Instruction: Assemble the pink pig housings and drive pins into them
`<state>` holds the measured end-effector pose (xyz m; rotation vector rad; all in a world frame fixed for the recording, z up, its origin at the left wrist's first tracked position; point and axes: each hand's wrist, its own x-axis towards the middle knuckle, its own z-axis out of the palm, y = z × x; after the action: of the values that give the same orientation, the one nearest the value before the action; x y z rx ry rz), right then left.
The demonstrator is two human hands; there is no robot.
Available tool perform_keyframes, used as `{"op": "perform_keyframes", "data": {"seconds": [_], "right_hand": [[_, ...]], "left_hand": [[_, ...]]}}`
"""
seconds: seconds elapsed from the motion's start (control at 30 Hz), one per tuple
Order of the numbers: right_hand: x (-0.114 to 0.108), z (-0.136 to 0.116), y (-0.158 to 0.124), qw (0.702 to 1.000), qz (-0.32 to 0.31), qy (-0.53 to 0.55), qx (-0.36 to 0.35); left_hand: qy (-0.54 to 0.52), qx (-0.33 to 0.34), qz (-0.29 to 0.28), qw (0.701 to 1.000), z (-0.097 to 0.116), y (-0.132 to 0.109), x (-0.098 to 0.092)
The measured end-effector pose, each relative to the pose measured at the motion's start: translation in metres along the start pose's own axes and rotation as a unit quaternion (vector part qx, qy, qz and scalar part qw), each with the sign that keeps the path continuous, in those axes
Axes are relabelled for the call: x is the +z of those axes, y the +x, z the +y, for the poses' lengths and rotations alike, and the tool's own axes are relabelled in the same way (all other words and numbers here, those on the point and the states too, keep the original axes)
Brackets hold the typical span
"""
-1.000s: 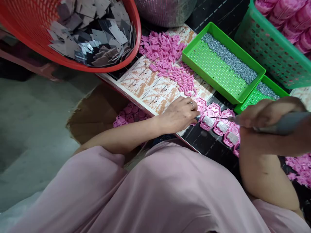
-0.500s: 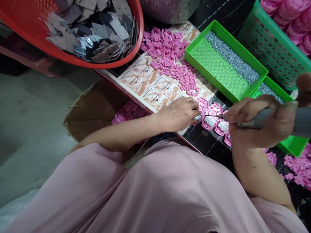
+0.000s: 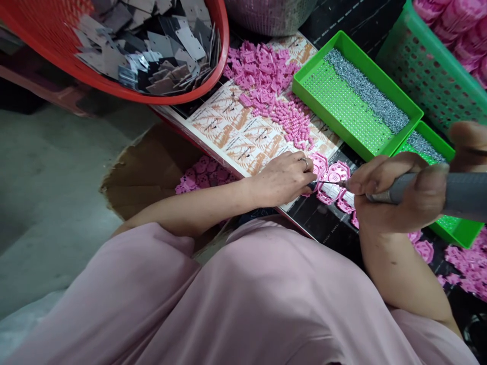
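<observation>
Hands work close together at the near edge of the counter (image 3: 327, 230). The left hand (image 3: 283, 177) pins a pink plastic housing (image 3: 317, 165) while the right hand (image 3: 395, 197) aims a grey power screwdriver (image 3: 464, 195) at it. The thin bit (image 3: 327, 182) ends just beside the left fingertips. A slip would likely jab them, or skid the housing off the edge toward the cardboard box (image 3: 144, 172) below. The left hand is curled, its fingertips pressing the housing, which is the first in a row of similar pieces. The right hand is clenched round the screwdriver's barrel, fingers bunched near its nose. A green tray (image 3: 342, 109) of screws lies toward the far edge.
</observation>
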<state>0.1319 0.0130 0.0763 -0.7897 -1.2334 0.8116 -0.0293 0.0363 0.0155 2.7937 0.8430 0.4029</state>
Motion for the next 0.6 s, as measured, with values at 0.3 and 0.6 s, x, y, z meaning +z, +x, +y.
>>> {"op": "perform_keyframes", "data": {"seconds": [0.3, 0.6], "right_hand": [[0.0002, 0.0032, -0.0043, 0.999, 0.018, -0.034, 0.012], [-0.0007, 0.0044, -0.0033, 0.997, -0.039, -0.067, 0.022]], "left_hand": [[-0.001, -0.009, -0.003, 1.0, 0.0001, 0.002, -0.0038], [0.002, -0.014, -0.028, 1.0, 0.0018, 0.005, -0.0055]]}}
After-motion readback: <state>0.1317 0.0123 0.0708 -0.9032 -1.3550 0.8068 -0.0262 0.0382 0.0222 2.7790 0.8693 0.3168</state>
